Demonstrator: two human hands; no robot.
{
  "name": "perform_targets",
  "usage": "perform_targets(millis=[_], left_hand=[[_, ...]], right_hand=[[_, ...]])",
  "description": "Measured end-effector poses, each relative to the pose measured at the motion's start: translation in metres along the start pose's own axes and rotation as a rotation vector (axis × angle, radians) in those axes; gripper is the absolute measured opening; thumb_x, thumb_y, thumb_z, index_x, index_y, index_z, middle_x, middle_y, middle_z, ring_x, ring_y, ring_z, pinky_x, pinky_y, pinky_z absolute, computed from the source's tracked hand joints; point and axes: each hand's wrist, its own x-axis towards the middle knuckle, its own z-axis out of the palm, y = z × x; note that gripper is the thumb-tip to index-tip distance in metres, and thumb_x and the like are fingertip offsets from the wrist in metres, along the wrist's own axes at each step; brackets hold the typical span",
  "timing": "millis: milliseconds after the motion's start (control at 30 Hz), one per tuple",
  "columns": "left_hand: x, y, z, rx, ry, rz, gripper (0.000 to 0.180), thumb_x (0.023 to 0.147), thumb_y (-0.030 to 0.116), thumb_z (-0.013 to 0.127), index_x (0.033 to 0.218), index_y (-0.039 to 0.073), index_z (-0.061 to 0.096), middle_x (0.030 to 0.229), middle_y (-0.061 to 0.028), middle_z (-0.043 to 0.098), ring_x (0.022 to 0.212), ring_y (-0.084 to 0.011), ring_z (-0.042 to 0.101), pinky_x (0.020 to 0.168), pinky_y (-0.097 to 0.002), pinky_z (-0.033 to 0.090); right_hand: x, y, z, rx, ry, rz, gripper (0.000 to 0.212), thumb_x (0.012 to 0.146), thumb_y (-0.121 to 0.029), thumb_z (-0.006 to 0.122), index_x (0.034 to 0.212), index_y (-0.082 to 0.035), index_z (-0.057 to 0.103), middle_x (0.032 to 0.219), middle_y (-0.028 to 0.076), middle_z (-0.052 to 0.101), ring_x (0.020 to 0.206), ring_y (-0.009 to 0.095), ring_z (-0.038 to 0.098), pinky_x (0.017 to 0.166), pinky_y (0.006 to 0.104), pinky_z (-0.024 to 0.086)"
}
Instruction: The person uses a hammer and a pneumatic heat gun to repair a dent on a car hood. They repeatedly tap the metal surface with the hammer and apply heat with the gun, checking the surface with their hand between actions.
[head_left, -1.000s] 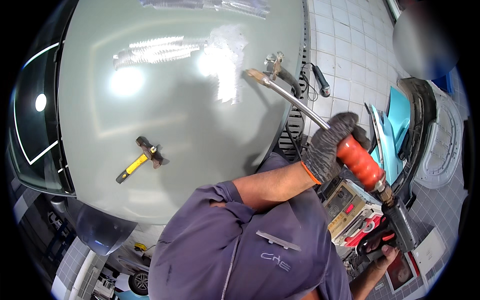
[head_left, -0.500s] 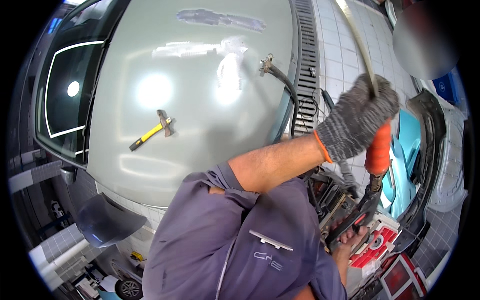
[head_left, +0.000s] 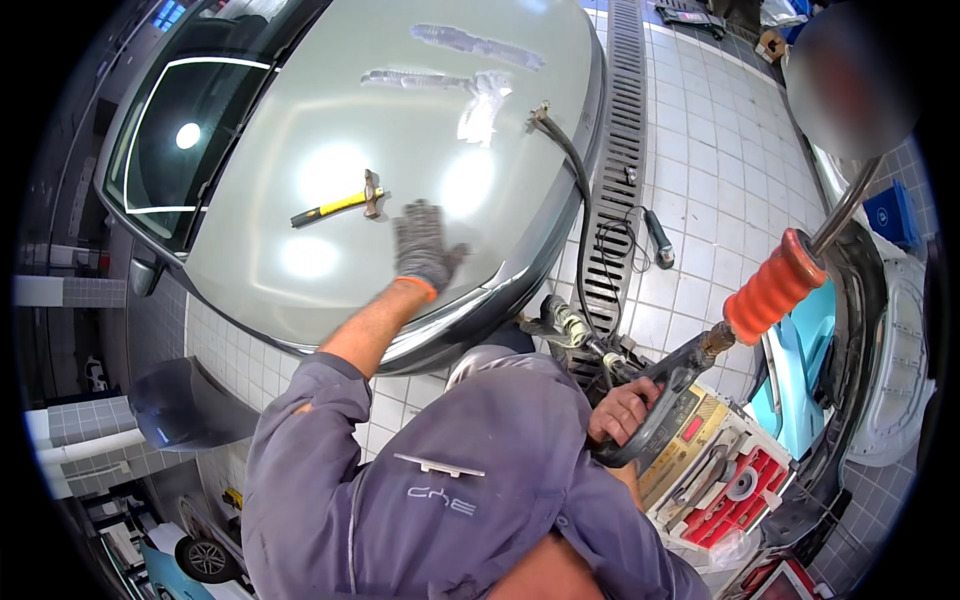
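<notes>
My left hand (head_left: 425, 248), in a grey knit glove with an orange cuff, lies flat with fingers spread on the pale grey-green car hood (head_left: 290, 250). Just beyond it rests a hammer (head_left: 340, 207) with a yellow and black handle. Bare fingers of my right hand (head_left: 622, 412) wrap around the black handle of a slide hammer (head_left: 775, 287), which has a ribbed orange grip on a steel rod. That rod points up and right; its far end is hidden behind a blurred patch. Two rough, scraped strips (head_left: 480, 48) mark the hood's far part.
A metal clamp (head_left: 540, 112) with a thick black cable sits on the hood's right edge. Beyond the floor grate (head_left: 625, 150), an angle grinder (head_left: 659, 240) lies on white tiles. Beside my right arm stands a case with a red tray (head_left: 735, 495); turquoise panels (head_left: 800, 350) lean farther right.
My left hand has left the slide hammer's rod and swung left onto the hood. The slide hammer stays in my right hand, now tilted more to the right. The view has shifted.
</notes>
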Motion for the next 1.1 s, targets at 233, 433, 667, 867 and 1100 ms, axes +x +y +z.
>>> perform_targets(millis=[233, 433, 667, 867, 1100], left_hand=[[0.018, -0.157, 0.013, 0.149, 0.143, -0.131, 0.066, 0.096, 0.037, 0.06, 0.152, 0.008, 0.041, 0.158, -0.0168, 0.039, 0.148, -0.0342, 0.032, 0.123, -0.054, 0.019], [0.04, -0.169, -0.037, 0.063, -0.077, -0.087, 0.031, 0.094, 0.02, 0.065, 0.124, 0.012, 0.064, 0.117, -0.0104, 0.065, 0.113, -0.0328, 0.058, 0.1, -0.045, 0.045], [0.123, -0.262, -0.024, 0.132, 0.09, -0.564, 0.03, 0.1, 0.038, 0.057, 0.116, 0.014, 0.067, 0.114, -0.0106, 0.067, 0.112, -0.0307, 0.063, 0.097, -0.0454, 0.049], [0.201, -0.33, -0.024, 0.077, 0.087, -0.687, 0.039, 0.103, 0.036, 0.045, 0.133, 0.013, 0.055, 0.135, -0.0116, 0.058, 0.13, -0.0288, 0.054, 0.107, -0.0487, 0.042], [0.206, -0.11, 0.032, 0.075, 0.175, 0.238, 0.08, 0.101, 0.054, 0.046, 0.159, 0.003, 0.027, 0.167, -0.0181, 0.023, 0.156, -0.0348, 0.017, 0.126, -0.054, 0.01]], right_hand=[[0.0, 0.003, 0.0, -0.026, 0.031, -0.07, 0.023, 0.106, -0.032, 0.049, 0.096, -0.011, 0.053, 0.059, 0.002, 0.055, 0.045, 0.013, 0.056, 0.047, 0.0303, 0.045], [0.007, 0.02, -0.016, -0.056, 0.055, -0.119, 0.025, 0.107, -0.032, 0.047, 0.095, -0.011, 0.053, 0.058, 0.001, 0.054, 0.044, 0.013, 0.055, 0.048, 0.0303, 0.045], [0.011, 0.057, -0.025, -0.127, 0.055, -0.215, 0.033, 0.109, -0.033, 0.04, 0.088, -0.012, 0.053, 0.057, 0.001, 0.052, 0.044, 0.012, 0.052, 0.047, 0.03, 0.042], [0.01, 0.069, -0.038, -0.201, 0.065, -0.215, 0.03, 0.109, -0.031, 0.042, 0.09, -0.012, 0.053, 0.059, 0.003, 0.053, 0.046, 0.013, 0.053, 0.049, 0.0308, 0.043], [0.032, 0.06, -0.072, -0.22, -0.022, -0.17, 0.021, 0.102, -0.028, 0.053, 0.091, -0.01, 0.054, 0.063, 0.005, 0.059, 0.048, 0.014, 0.058, 0.048, 0.0327, 0.045]])
